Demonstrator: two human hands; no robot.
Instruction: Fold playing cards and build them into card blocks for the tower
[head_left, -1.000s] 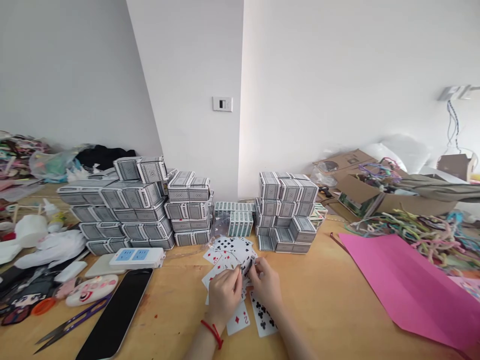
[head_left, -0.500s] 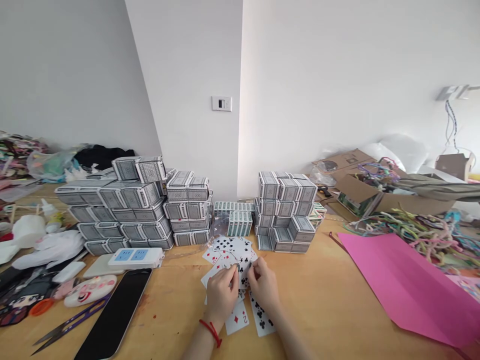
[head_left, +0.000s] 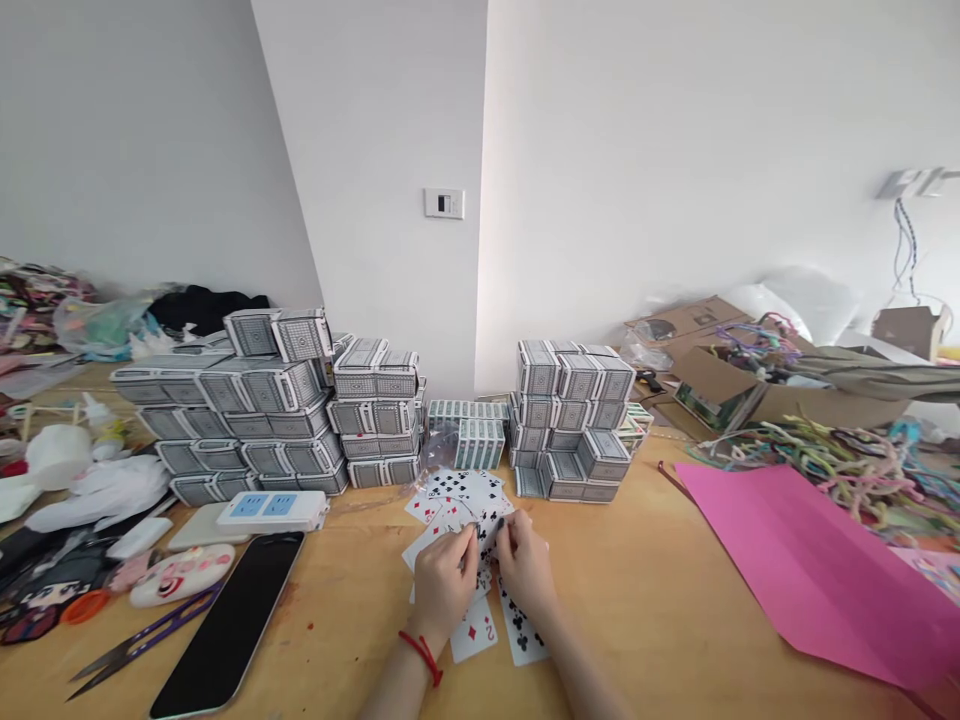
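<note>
My left hand (head_left: 445,572) and my right hand (head_left: 523,560) are close together, low over a loose heap of playing cards. Fingers and thumbs are pinched on both sides of a playing card (head_left: 487,533) with black club marks; its edges are partly hidden by my fingertips. Face-up cards spread around and beneath my hands. A two of diamonds (head_left: 474,632) lies nearest to me, with a card of black clubs (head_left: 523,637) to its right. A spade card (head_left: 459,485) lies at the far end of the heap.
Stacks of grey-patterned card blocks stand at left (head_left: 255,430) and right (head_left: 574,420), with green-patterned blocks (head_left: 480,443) between. A black phone (head_left: 229,625), purple-handled thread snips (head_left: 154,635) and a white power strip (head_left: 274,510) lie left; pink paper (head_left: 810,560) and colourful cords (head_left: 832,470) lie right.
Both hands stay pinched over the cards, with only slight finger movement; the right fingertips have risen a little. The whole view has shifted very slightly.
</note>
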